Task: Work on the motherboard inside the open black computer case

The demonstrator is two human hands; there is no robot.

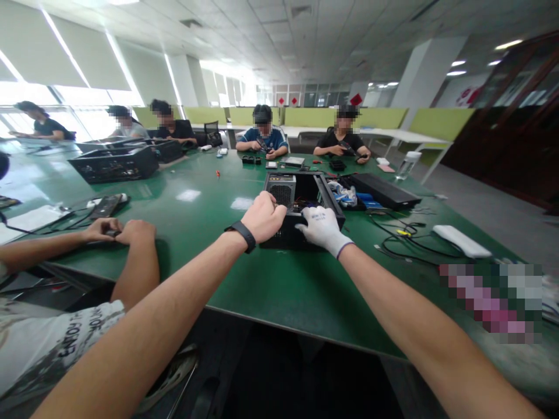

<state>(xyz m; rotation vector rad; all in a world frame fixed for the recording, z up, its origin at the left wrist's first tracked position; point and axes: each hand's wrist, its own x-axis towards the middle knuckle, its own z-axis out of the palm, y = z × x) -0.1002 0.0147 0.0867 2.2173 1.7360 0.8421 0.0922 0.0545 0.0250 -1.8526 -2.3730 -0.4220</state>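
An opened black computer case [297,235] lies on the green table in front of me, its inside facing up. A power supply with a fan grille [280,192] sits in its far left corner, and thin cables show in the middle. My left hand [264,218], bare with a black band at the wrist, is over the case's near left part with curled fingers; what they pinch is hidden. My right hand [322,226], in a white glove, grips the near edge of the case, thumb outside and fingertips hidden inside.
Right of the case lie a blue-and-white bundle [345,195], a black panel [386,191], loose cables [406,233] and a white bar-shaped thing [462,241]. A co-worker's hands [120,230] work close on my left. Other people sit across the green table [196,218].
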